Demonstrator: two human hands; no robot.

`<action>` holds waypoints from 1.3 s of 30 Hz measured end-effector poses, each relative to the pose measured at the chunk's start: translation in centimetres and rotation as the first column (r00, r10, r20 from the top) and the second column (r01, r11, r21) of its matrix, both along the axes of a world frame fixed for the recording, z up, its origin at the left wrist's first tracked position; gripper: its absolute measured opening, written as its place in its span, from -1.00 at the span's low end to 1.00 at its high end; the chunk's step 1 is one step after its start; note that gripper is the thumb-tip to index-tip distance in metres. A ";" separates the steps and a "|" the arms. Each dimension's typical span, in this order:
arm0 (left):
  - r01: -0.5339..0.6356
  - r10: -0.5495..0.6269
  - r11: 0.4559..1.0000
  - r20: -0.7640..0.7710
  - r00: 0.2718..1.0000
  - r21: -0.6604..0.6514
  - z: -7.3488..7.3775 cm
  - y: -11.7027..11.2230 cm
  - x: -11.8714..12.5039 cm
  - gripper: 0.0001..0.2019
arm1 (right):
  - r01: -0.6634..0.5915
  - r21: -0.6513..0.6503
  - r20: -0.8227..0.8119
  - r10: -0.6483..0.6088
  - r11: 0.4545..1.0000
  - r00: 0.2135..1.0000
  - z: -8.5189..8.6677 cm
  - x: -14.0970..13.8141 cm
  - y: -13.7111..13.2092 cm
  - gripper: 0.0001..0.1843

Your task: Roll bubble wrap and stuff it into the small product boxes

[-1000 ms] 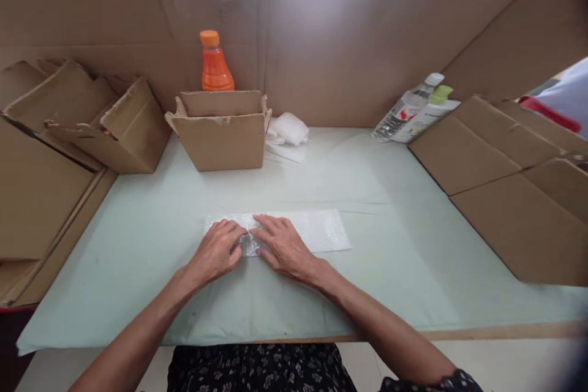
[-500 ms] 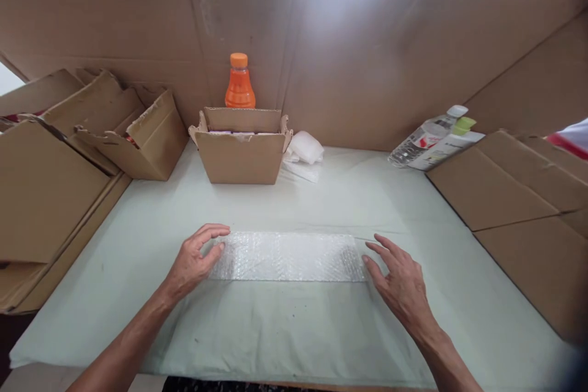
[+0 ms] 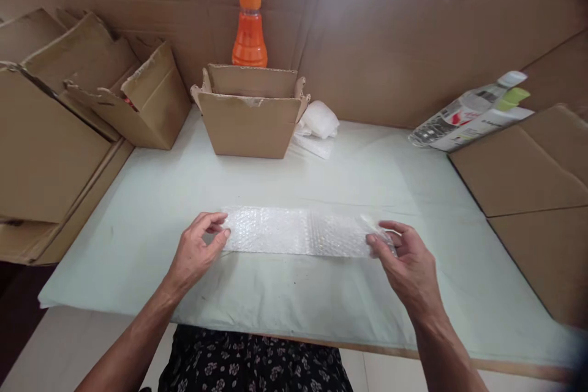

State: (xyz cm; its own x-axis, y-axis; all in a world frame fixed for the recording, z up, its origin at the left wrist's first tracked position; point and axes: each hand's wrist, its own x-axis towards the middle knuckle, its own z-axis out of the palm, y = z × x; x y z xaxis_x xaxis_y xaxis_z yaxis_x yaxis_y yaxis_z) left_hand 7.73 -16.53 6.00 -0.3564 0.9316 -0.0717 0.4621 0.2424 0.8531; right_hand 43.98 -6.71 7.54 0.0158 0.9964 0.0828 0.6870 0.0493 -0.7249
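A long strip of bubble wrap (image 3: 294, 231) lies across the pale green cloth in front of me. At its left end is my left hand (image 3: 196, 248), thumb and forefinger apart, the thumb tip touching the edge of the wrap. My right hand (image 3: 411, 263) pinches the right end between thumb and fingers, and that end is slightly raised and curled. Part of the wrap's right edge is hidden by the fingers.
Beyond the strip stands an open cardboard box (image 3: 250, 128), with an orange-capped bottle (image 3: 250, 33) behind it and crumpled bubble wrap (image 3: 319, 121) beside it. Cardboard boxes (image 3: 151, 95) line the left. At right, a clear plastic bottle (image 3: 463, 110) leans near a large carton (image 3: 533, 177).
My right hand has closed on the right end of the bubble wrap and lifted it a little. My left hand stays by the left end. The view has tilted downward.
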 end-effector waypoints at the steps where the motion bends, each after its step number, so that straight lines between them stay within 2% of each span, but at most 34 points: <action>1: 0.032 -0.028 0.999 0.135 0.990 -0.024 0.7 0.1 0.4 -0.64 | -0.055 0.003 -0.050 0.055 0.998 0.997 1.0 -1.5 -0.5 -0.50; 3: 0.118 -0.095 0.992 0.372 0.924 -0.040 1.5 0.4 1.3 -0.52 | -0.225 0.001 -0.116 0.224 0.974 0.968 2.2 -5.4 -1.6 -0.44; 5: 0.195 -0.147 0.980 0.532 0.834 -0.035 1.6 0.8 2.2 -0.34 | -0.433 -0.018 -0.161 0.425 0.901 0.891 2.5 -9.5 -2.7 -0.40; 7: 0.208 -0.138 0.977 0.585 0.799 -0.055 1.1 1.3 2.9 -0.25 | -0.605 -0.031 -0.201 0.588 0.796 0.783 2.2 -12.5 -3.5 -0.32; 9: 0.173 -0.099 0.981 0.540 0.836 -0.088 0.3 1.9 3.1 -0.35 | -0.672 -0.017 -0.218 0.653 0.741 0.725 1.7 -13.7 -3.7 -0.33; 12: 0.119 -0.084 0.985 0.256 0.963 -0.124 -0.9 2.4 2.4 -0.50 | -0.623 0.022 -0.127 0.620 0.782 0.774 0.6 -13.0 -3.1 -0.56; 14: 0.112 -0.117 0.977 -0.017 0.993 -0.179 -1.2 2.6 1.6 -0.48 | -0.595 0.064 0.018 0.595 0.801 0.803 -0.7 -12.1 -2.3 -0.66; 16: 0.118 -0.183 0.954 -0.228 0.956 -0.275 -1.3 2.5 0.9 -0.44 | -0.602 0.086 0.174 0.584 0.794 0.793 -2.3 -11.7 -1.6 -0.70; 19: 0.103 -0.268 0.917 -0.404 0.875 -0.385 -1.0 1.9 0.4 -0.44 | -0.623 0.065 0.313 0.577 0.779 0.754 -4.4 -11.9 -1.0 -0.73; 21: 0.071 -0.257 0.932 -0.509 0.822 -0.356 -0.5 1.4 0.4 -0.42 | -0.632 0.046 0.343 0.582 0.774 0.737 -5.1 -12.1 -0.7 -0.73; 23: 0.061 -0.204 0.967 -0.605 0.769 -0.248 -0.1 1.2 0.6 -0.42 | -0.641 0.040 0.356 0.588 0.767 0.726 -5.3 -12.3 -0.6 -0.73; 25: 0.116 -0.200 0.978 -0.646 0.736 -0.171 0.0 1.3 1.1 -0.49 | -0.648 0.035 0.361 0.595 0.761 0.718 -5.1 -12.4 -0.6 -0.73; 28: 0.207 -0.321 0.945 -0.608 0.726 -0.252 -0.6 2.0 1.8 -0.64 | -0.646 0.017 0.353 0.600 0.763 0.718 -4.9 -12.5 -0.6 -0.73; 30: 0.229 -0.370 0.923 -0.548 0.750 -0.310 -1.0 2.5 1.8 -0.68 | -0.644 0.012 0.303 0.611 0.765 0.732 -4.9 -12.3 -0.4 -0.72; 32: 0.229 -0.350 0.929 -0.484 0.802 -0.290 -1.2 2.5 1.2 -0.65 | -0.631 0.010 0.177 0.620 0.775 0.764 -4.7 -11.6 -0.1 -0.72; 33: 0.205 -0.306 0.945 -0.462 0.833 -0.256 -1.1 2.4 0.7 -0.64 | -0.604 0.004 0.101 0.601 0.797 0.793 -4.5 -11.1 0.1 -0.71; 35: 0.076 -0.151 0.981 -0.462 0.874 -0.176 -0.7 1.9 -0.4 -0.64 | -0.494 -0.030 0.006 0.494 0.869 0.869 -3.9 -9.9 0.7 -0.68; 37: -0.071 -0.008 0.989 -0.521 0.853 -0.132 -0.3 1.5 -1.1 -0.67 | -0.366 -0.093 0.050 0.371 0.926 0.927 -3.3 -9.1 1.3 -0.64; 39: -0.114 -0.006 0.979 -0.589 0.808 -0.166 -0.4 1.3 -1.0 -0.72 | -0.315 -0.138 0.189 0.337 0.939 0.922 -3.0 -9.1 1.5 -0.64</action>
